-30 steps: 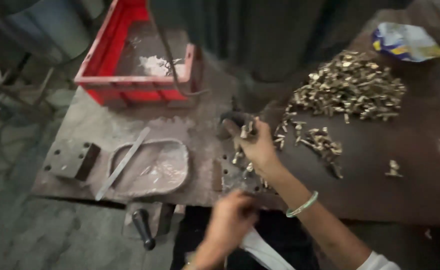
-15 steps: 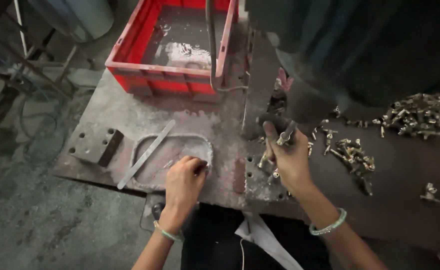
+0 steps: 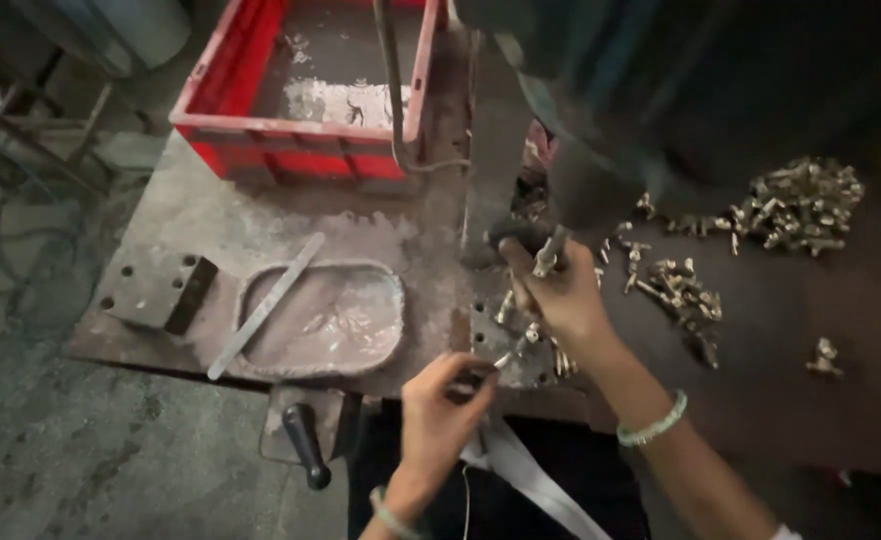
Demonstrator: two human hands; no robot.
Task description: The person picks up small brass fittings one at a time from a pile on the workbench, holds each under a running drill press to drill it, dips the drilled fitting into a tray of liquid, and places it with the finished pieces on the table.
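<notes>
Head view: I take the perforated steel plate [image 3: 508,345] at the near edge of the tabletop [image 3: 260,225] as my landmark. My right hand [image 3: 560,295] sits just above and to the right of that plate, fingers closed around a small brass fitting [image 3: 548,252] whose long axis runs upright, tilted a little to the right, its tip poking out above my knuckles toward the dark machine head [image 3: 520,232]. My left hand [image 3: 440,410] is below the plate, at its near-left corner, fingertips pinched on a thin, pale metal piece [image 3: 500,362] that points up and right toward the plate; what it is exactly I cannot tell. So the fitting lies up and to the right of my left hand, and the right hand is plainly the nearer one, since it already grips it. A few loose brass pieces [image 3: 558,358] lie on the plate between my two hands. Right of the plate, a scattered clump of brass fittings [image 3: 680,290] rests near my right wrist, and a larger heap [image 3: 795,205] lies well beyond. Left of the plate sits a shallow oval tray [image 3: 325,320].
</notes>
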